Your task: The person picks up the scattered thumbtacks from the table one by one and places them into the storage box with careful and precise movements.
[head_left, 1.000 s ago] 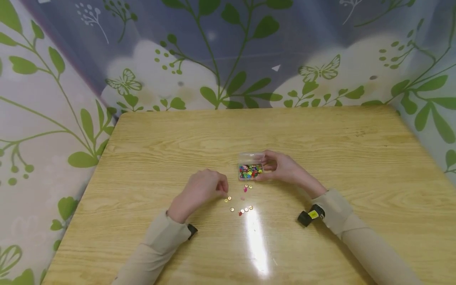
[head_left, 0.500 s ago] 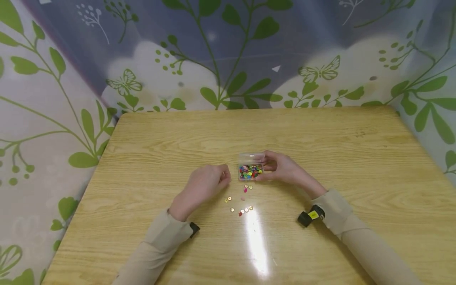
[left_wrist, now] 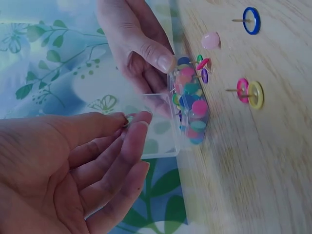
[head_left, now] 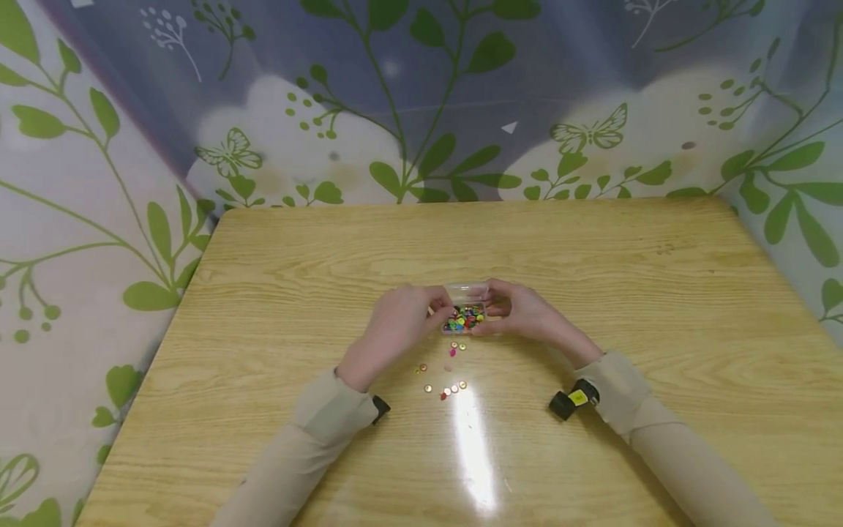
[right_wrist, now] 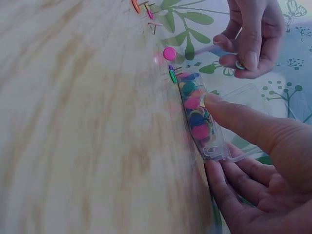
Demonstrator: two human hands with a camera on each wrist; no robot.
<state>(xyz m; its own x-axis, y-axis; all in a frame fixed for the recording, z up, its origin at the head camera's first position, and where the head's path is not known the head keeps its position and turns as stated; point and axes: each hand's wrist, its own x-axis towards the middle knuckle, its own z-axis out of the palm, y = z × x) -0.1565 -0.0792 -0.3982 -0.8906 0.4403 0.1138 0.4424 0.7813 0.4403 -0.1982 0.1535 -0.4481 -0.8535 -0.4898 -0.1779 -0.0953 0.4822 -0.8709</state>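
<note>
A small clear plastic box (head_left: 456, 334) stands on the table, its hinged lid (head_left: 465, 293) raised at the back. Thumbtacks (left_wrist: 199, 107) in many colours fill it. My right hand (head_left: 532, 313) grips the box from its right side, thumb at the front and fingers behind. Over the box's left part, my left hand (head_left: 403, 322) pinches one thumbtack (right_wrist: 240, 65) between thumb and index finger. That tack is hidden in the head view, but its pale green edge shows in both wrist views. The other left fingers are loosely bent.
Several loose thumbtacks (head_left: 454, 389) lie on the wooden table (head_left: 316, 256) in front of the box. Among them are a blue tack (left_wrist: 251, 20) and a yellow tack (left_wrist: 255, 95), points up. A leaf-patterned wall covering (head_left: 448, 102) borders the table's back and left.
My left hand has moved from the loose tacks up and right to the box, its fingertips now over the tacks inside. My right hand and the box have stayed in place.
</note>
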